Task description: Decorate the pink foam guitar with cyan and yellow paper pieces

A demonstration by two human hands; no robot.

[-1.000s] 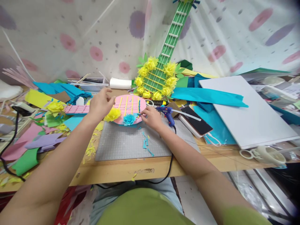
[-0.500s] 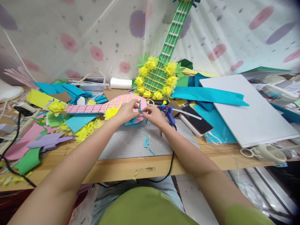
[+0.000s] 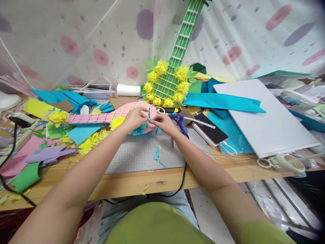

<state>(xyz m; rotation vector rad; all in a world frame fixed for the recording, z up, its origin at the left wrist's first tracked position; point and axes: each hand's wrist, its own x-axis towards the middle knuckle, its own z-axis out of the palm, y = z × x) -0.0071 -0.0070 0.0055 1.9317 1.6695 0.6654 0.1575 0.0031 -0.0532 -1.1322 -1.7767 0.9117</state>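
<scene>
A pink paper guitar (image 3: pixel 127 109) lies flat, its neck pointing left, with yellow strips across its body. Over the body's right end, my left hand (image 3: pixel 136 119) and my right hand (image 3: pixel 164 123) meet with fingertips pinched on a small blue paper piece (image 3: pixel 149 120). The fingers cover most of that piece. Below my left hand sits a blue paper flower (image 3: pixel 139 129) on the guitar's edge, and a yellow paper flower (image 3: pixel 116 123) is to its left. Just right of my right hand stands a blue glue gun (image 3: pixel 180 122) with a white glue stick in it.
Blue scraps (image 3: pixel 156 154) lie on the grey cutting mat (image 3: pixel 132 159). A green paper guitar (image 3: pixel 166 83) ringed with yellow flowers leans at the back. To the right are a phone (image 3: pixel 212 128), a white board (image 3: pixel 264 118) and scissors (image 3: pixel 265 162). Coloured paper (image 3: pixel 48 154) is piled left.
My hands stay over the guitar's right end, with the fingertips slightly shifted around the blue piece. More of the blue flower shows now. The whole view has moved a little.
</scene>
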